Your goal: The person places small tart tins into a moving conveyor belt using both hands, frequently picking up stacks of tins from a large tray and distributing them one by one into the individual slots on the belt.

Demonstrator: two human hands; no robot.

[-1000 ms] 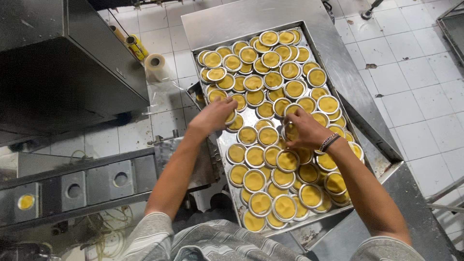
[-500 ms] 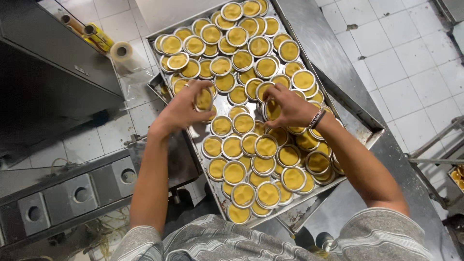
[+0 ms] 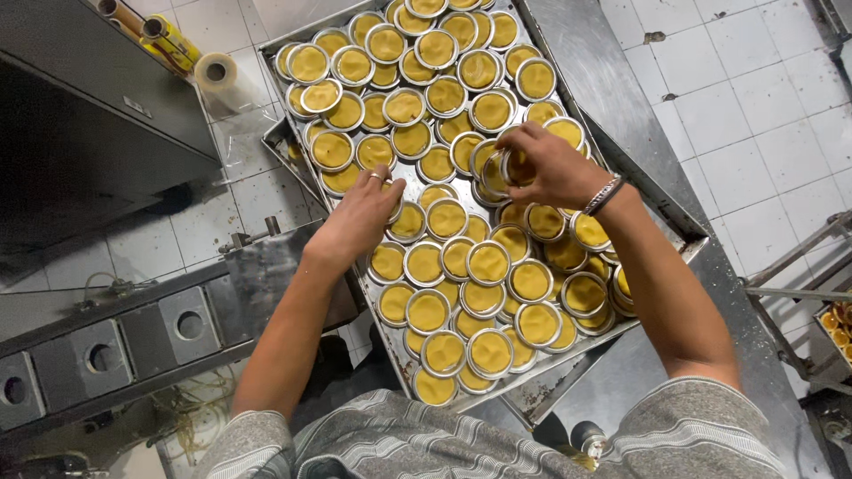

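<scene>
Right hand (image 3: 550, 168) has its grip closed round one small round tin of yellow filling (image 3: 515, 167), lifted just above the packed metal tray (image 3: 297, 173) near the tray's right edge. Left hand (image 3: 359, 217) lies flat, fingers loose, on tins by the left edge, holding none. Best practice, I judge: keep the tin level and steady the neighbours.

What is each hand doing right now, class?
Left hand: fingers curled on a tin in the tray.
Right hand: closed, holding a tin.
</scene>
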